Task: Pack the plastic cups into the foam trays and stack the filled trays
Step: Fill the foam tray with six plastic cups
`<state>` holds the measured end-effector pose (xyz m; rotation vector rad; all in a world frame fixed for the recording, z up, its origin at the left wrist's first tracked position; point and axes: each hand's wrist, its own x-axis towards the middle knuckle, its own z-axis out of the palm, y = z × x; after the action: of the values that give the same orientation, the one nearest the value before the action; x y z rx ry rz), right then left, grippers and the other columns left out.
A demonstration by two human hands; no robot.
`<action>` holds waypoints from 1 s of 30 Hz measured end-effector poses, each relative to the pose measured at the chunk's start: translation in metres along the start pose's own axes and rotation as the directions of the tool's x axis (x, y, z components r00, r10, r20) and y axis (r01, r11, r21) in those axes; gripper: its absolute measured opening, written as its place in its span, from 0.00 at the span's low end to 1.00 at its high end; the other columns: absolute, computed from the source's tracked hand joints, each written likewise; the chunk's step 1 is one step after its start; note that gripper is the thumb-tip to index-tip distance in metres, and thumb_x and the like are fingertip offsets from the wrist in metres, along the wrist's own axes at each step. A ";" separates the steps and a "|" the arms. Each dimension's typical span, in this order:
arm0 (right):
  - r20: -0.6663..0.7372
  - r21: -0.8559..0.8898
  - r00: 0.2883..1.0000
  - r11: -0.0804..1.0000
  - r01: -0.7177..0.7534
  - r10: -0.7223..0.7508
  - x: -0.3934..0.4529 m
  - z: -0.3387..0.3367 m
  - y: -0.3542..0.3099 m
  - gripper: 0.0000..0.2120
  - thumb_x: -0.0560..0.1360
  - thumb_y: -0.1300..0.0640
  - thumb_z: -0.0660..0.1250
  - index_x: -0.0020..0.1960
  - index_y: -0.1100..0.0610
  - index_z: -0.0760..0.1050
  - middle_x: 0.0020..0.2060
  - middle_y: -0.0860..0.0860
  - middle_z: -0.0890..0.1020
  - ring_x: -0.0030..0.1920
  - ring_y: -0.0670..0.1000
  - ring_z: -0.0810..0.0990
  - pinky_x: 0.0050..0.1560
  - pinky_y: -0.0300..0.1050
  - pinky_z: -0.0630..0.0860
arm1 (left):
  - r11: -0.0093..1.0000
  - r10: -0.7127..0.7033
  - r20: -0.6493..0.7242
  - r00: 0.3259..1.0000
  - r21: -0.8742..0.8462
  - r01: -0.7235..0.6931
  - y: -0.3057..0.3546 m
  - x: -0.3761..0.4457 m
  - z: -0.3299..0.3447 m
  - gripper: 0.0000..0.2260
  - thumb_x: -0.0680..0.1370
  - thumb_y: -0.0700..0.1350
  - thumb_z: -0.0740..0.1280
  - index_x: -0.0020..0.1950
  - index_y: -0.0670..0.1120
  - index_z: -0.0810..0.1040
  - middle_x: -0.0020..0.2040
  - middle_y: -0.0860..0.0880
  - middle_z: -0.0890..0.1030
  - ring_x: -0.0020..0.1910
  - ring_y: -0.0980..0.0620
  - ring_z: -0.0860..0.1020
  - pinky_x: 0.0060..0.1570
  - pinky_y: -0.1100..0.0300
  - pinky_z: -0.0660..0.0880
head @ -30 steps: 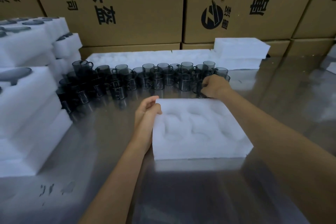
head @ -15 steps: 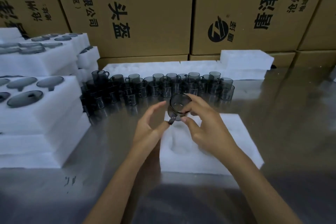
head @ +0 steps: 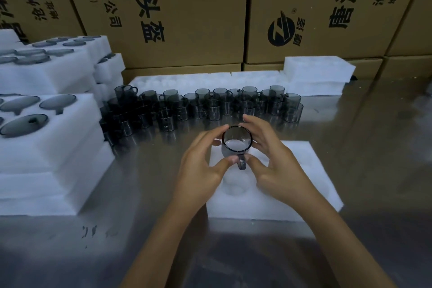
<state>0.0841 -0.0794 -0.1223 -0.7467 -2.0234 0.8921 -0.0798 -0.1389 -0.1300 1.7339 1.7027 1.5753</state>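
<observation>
Both hands are holding one smoky plastic cup [head: 236, 145] above a white foam tray [head: 304, 170] on the steel table [head: 374, 147]. The right hand [head: 273, 161] is forming the main grip, fingers curling round the cup's far side and thumb pinching near the handle [head: 242, 162], which is pointing toward the person. The left hand [head: 201, 166] is steadying the cup, fingertips touching the rim and thumb meeting the handle's base. The cup is sitting upright, mouth toward the camera, over the tray's far-left pocket; whether its base is already touching the foam is hard to tell.

Doing this step well probably means lining the handle up with the pocket's side notch, then pressing the cup straight down, not tilted, until it is sitting flush.

Beyond the tray, a crowd of loose cups [head: 210, 107] is waiting in rows. Stacked filled trays [head: 46, 147] are rising at the left, spare foam [head: 318, 68] at the back, against cardboard boxes [head: 187, 7].
</observation>
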 end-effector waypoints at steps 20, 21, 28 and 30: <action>0.091 -0.454 0.979 0.882 -0.124 0.185 0.001 0.005 0.008 0.30 0.80 0.67 0.55 0.80 0.50 0.60 0.76 0.53 0.67 0.78 0.51 0.58 0.78 0.47 0.55 | 0.963 -0.120 -0.013 0.993 0.243 0.119 -0.013 0.001 0.007 0.19 0.74 0.51 0.75 0.64 0.56 0.78 0.53 0.70 0.71 0.58 0.65 0.68 0.55 0.77 0.65; 0.109 -0.497 0.977 0.861 -0.107 0.184 0.000 0.006 0.006 0.31 0.79 0.67 0.55 0.80 0.51 0.58 0.78 0.51 0.65 0.79 0.50 0.55 0.77 0.46 0.53 | 0.961 -0.099 -0.002 0.995 0.261 0.096 -0.015 -0.001 0.006 0.17 0.76 0.50 0.72 0.65 0.54 0.79 0.57 0.70 0.73 0.61 0.65 0.67 0.61 0.74 0.65; 0.142 -0.710 0.961 0.701 -0.068 0.237 0.002 0.011 0.006 0.31 0.79 0.62 0.53 0.81 0.50 0.55 0.81 0.48 0.53 0.81 0.49 0.44 0.78 0.53 0.47 | 0.894 -0.188 0.106 0.976 0.431 0.126 -0.023 -0.004 0.002 0.17 0.83 0.50 0.60 0.72 0.57 0.72 0.77 0.59 0.63 0.78 0.58 0.54 0.76 0.50 0.51; 0.145 -0.711 0.959 0.699 -0.071 0.245 0.002 0.010 0.005 0.31 0.79 0.61 0.53 0.81 0.49 0.54 0.81 0.47 0.52 0.81 0.48 0.44 0.78 0.53 0.45 | 0.884 -0.185 0.117 0.976 0.455 0.113 -0.025 -0.003 0.000 0.17 0.83 0.50 0.60 0.72 0.59 0.72 0.77 0.60 0.64 0.78 0.56 0.55 0.76 0.44 0.52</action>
<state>0.0758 -0.0786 -0.1304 -1.2983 -2.5678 0.2559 -0.0931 -0.1341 -0.1503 1.8058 2.1786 1.0009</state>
